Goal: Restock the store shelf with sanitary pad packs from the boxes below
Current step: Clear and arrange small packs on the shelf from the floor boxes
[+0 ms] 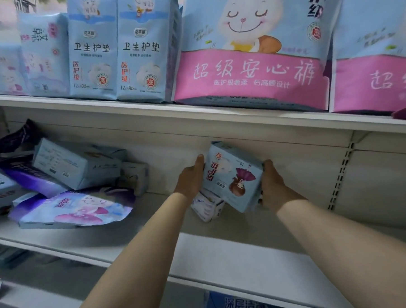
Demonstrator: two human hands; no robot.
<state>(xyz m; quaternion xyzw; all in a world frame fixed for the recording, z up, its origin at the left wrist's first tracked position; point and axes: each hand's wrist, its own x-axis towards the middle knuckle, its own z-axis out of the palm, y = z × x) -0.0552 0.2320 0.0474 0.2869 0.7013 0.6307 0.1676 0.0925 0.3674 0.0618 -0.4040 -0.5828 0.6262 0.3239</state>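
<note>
A light-blue sanitary pad pack (231, 176) with a purple flower print hangs upside down and tilted over the middle shelf (226, 254). My left hand (191, 178) grips its left edge and my right hand (273, 185) grips its right edge. Under it, a smaller white pack (207, 206) lies on the shelf, partly hidden by the held pack.
A loose heap of blue and purple packs (74, 184) lies at the left of the same shelf. On the upper shelf (195, 117) stand upright blue packs (116, 47) and large pink-banded packs (250, 50). Slotted uprights (339, 170) run down the back panel at right.
</note>
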